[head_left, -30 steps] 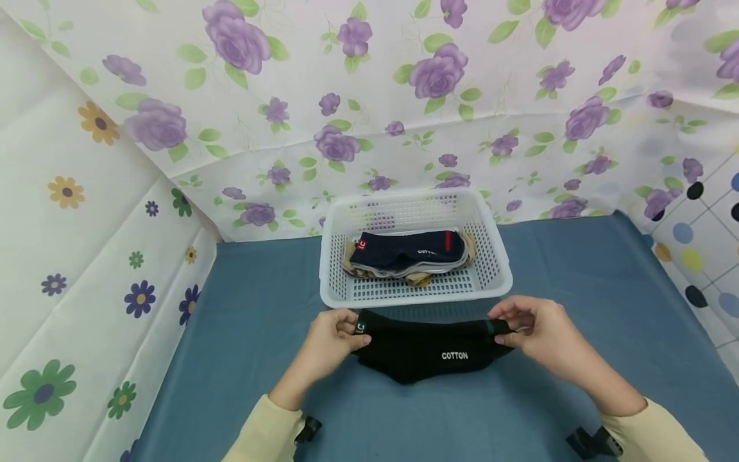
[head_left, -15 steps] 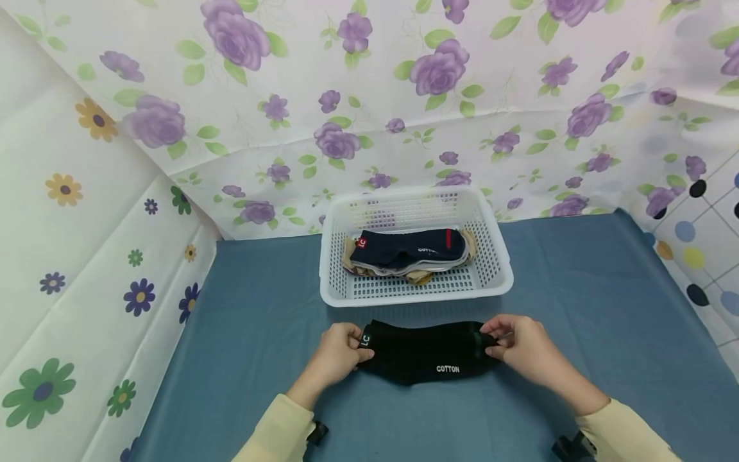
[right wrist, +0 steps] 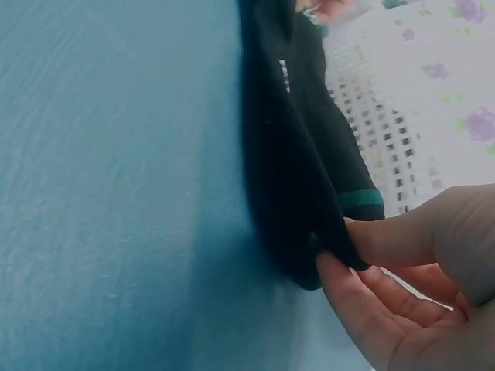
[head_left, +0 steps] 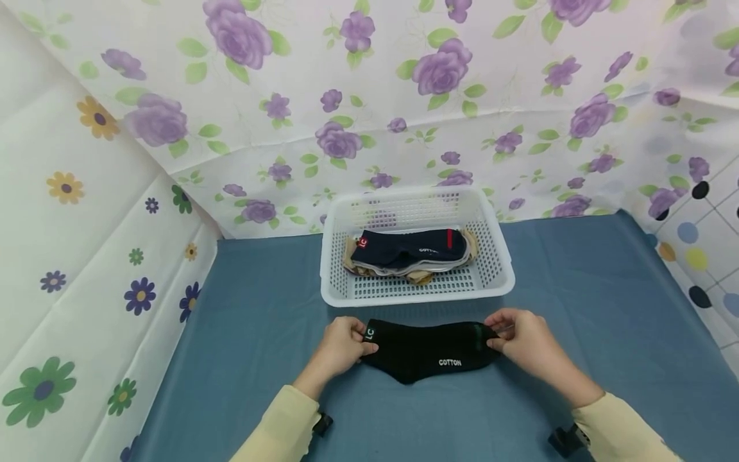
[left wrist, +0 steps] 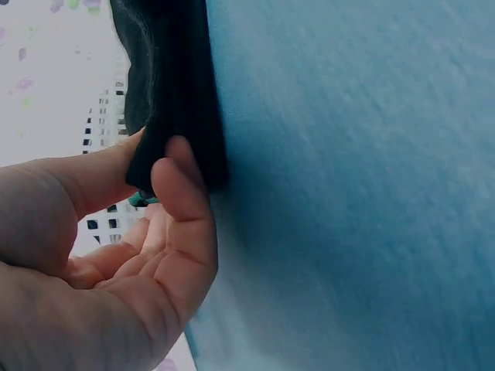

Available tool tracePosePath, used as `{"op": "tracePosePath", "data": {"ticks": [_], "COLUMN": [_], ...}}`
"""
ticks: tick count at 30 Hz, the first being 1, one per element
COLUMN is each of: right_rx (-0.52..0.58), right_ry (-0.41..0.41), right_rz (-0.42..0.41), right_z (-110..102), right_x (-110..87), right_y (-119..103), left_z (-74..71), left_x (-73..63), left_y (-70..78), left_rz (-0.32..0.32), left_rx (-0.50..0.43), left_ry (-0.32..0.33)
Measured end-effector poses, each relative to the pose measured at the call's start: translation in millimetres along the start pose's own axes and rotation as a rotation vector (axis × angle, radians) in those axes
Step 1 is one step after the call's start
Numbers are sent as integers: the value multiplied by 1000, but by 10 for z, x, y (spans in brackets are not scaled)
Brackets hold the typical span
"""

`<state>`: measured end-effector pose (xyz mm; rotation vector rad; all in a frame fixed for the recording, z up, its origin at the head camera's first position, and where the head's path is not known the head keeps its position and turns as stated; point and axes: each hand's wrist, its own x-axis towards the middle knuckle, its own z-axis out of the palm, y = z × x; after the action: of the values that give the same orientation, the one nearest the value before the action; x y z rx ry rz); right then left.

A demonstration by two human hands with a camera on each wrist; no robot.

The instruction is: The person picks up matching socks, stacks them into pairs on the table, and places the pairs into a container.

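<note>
A black sock [head_left: 430, 346] with white "COTTON" lettering lies stretched out sideways, low over the blue cloth in front of the basket. My left hand [head_left: 339, 346] pinches its left end beside the "LC" mark. At the other end, near a dark green stripe, my right hand [head_left: 524, 339] pinches the edge between thumb and fingers. In the left wrist view the thumb and forefinger close on the dark fabric [left wrist: 182, 85]. The right wrist view shows the sock [right wrist: 282, 154] in more than one layer, a green band crossing the rear one.
Just behind stands a white perforated basket [head_left: 416, 298]. Inside it lies a stack of folded socks, a navy one [head_left: 404, 249] with a red stripe on top. A blue cloth [head_left: 260, 308] covers the table, and flowered sheets [head_left: 369, 96] hang at the back and sides.
Both hands have brought the sock lower and toward me, away from the basket, and moved a little closer together. In the last half second they have shifted only slightly.
</note>
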<state>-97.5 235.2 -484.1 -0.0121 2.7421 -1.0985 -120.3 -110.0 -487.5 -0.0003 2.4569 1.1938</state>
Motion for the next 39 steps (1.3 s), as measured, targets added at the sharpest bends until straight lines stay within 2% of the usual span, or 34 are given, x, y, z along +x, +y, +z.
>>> {"op": "tracePosePath", "data": {"ticks": [4, 7, 9, 12, 14, 18, 21, 25, 30, 39], "right_rx": [-54, -101, -150, -227, -278, -360, -418, -465, -483, -471], "right_ry": [49, 119, 167, 214, 219, 178, 144, 87, 17, -35], "right_rz": [-21, -59, -115, -244, -344, -505, -548, -508, -454, -394], "right_z": [44, 70, 100, 166, 221, 318, 356, 364, 347, 339], "right_x": [-2, -34, -61, -99, -119, -135, -127, -118, -121, -132], "right_y": [28, -6, -48, -123, -157, -162, -129, -84, -40, 36], "left_z": [21, 43, 69, 118, 153, 230, 274, 292, 275, 239], "left_x": [9, -1, -15, -61, -97, -143, -136, -123, -121, -79], "left_y": [11, 34, 45, 75, 100, 125, 109, 95, 98, 98], "left_rz": [1, 33, 67, 119, 145, 155, 129, 96, 98, 104], "left_rx": [45, 99, 163, 276, 331, 408, 456, 458, 410, 390], "left_ry": [66, 144, 213, 314, 347, 311, 258, 213, 194, 171]}}
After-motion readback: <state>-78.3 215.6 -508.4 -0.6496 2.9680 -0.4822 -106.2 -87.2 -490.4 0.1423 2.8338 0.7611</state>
